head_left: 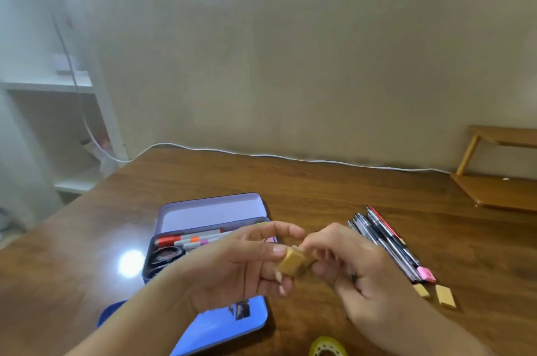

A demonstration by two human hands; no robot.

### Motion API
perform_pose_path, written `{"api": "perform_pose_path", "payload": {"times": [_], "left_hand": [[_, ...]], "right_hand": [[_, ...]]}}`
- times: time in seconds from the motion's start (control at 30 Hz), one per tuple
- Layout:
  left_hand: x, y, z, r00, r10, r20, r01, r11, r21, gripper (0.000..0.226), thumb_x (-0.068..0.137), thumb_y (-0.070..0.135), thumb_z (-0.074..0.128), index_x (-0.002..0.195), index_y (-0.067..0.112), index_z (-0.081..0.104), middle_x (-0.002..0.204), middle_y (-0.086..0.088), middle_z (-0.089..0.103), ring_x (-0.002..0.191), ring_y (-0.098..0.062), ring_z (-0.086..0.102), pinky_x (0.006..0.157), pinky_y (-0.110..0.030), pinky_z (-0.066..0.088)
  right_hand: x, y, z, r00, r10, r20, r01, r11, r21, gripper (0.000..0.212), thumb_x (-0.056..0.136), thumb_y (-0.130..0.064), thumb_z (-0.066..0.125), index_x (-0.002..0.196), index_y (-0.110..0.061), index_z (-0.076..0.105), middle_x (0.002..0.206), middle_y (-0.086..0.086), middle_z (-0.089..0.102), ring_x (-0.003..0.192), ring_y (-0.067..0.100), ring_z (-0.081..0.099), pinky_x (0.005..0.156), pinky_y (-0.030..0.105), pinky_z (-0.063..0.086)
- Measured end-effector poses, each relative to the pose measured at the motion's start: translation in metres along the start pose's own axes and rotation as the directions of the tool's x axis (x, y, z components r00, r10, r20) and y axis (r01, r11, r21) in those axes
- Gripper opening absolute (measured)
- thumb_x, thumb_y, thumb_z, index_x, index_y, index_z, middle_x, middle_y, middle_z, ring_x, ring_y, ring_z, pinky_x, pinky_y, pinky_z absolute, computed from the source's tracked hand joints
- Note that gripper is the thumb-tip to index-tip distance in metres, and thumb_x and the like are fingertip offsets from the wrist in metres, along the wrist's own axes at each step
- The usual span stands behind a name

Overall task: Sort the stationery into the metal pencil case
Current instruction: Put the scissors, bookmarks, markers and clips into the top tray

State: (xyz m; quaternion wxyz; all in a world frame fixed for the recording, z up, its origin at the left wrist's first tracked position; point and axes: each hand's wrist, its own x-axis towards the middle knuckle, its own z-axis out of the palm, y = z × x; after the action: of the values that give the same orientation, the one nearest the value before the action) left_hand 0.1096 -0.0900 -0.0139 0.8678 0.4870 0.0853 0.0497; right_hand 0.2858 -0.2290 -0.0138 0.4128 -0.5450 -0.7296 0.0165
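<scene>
Notably, left hand (241,265) and right hand (357,274) each had fingers clamped on tan erasers (292,261), apparently a stack. Metal pencil case (209,213) lay open on the surface (319,181), markers (191,239) inside.

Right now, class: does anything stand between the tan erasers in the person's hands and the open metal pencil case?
Only the left hand itself. It holds the tan erasers with the right hand just right of the pencil case, covering its right end. Nothing else visible intervenes.
</scene>
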Motion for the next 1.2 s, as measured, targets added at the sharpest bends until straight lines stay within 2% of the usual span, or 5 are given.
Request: {"api": "perform_pose_path", "payload": {"times": [0.1,0.27,0.53,0.83,1.2], "left_hand": [[-0.022,0.012,-0.013,0.953,0.136,-0.27,-0.037,0.939,0.342,0.046,0.078,0.021,0.075,0.12,0.009,0.06,0.102,-0.016,0.065,0.077,-0.027,0.068,0.079,-0.038,0.057],[-0.065,0.023,-0.064,0.605,0.708,-0.364,0.393,0.132,0.91,0.021,0.085,0.018,0.07,0.089,0.037,0.064,0.095,0.017,0.063,0.08,-0.004,0.062,0.079,-0.034,0.055],[-0.079,0.003,-0.086,0.762,0.582,-0.285,0.229,0.17,0.959,0.019,0.08,0.017,0.068,0.086,0.035,0.065,0.086,0.014,0.061,0.08,-0.01,0.059,0.068,-0.03,0.053],[-0.09,0.0,-0.097,0.84,0.508,-0.192,0.299,-0.138,0.944,0.03,0.071,0.061,0.065,0.095,0.043,0.064,0.095,0.025,0.056,0.096,0.0,0.048,0.085,-0.023,0.043],[-0.083,0.005,-0.097,0.776,0.564,-0.284,0.407,-0.103,0.908,0.016,0.074,0.037,0.08,0.071,0.032,0.066,0.074,0.015,0.057,0.081,-0.001,0.051,0.07,-0.024,0.045]], "right_hand": [[0.028,-0.008,0.017,0.991,0.101,0.082,-0.11,0.989,0.103,0.028,0.088,-0.004,0.062,0.091,-0.031,0.058,0.096,-0.01,0.058,0.085,0.015,0.056,0.07,0.018,0.044],[0.085,0.002,0.065,0.98,0.192,0.046,-0.185,0.975,-0.122,0.019,0.089,-0.013,0.061,0.092,-0.032,0.064,0.082,-0.021,0.055,0.088,0.005,0.052,0.079,0.027,0.045],[0.103,0.001,0.122,0.883,0.357,0.304,-0.262,0.913,-0.312,0.017,0.094,-0.032,0.053,0.105,-0.037,0.066,0.092,-0.005,0.047,0.091,0.015,0.04,0.095,0.031,0.036],[0.085,0.008,0.104,0.954,0.146,0.262,-0.063,0.952,-0.301,0.023,0.092,-0.042,0.054,0.112,-0.034,0.062,0.105,-0.014,0.055,0.099,0.007,0.046,0.082,0.027,0.044],[0.083,0.024,0.088,0.931,0.219,0.292,-0.107,0.928,-0.356,0.008,0.087,-0.036,0.061,0.091,-0.033,0.067,0.079,-0.017,0.055,0.08,0.003,0.045,0.068,0.023,0.038]]}}
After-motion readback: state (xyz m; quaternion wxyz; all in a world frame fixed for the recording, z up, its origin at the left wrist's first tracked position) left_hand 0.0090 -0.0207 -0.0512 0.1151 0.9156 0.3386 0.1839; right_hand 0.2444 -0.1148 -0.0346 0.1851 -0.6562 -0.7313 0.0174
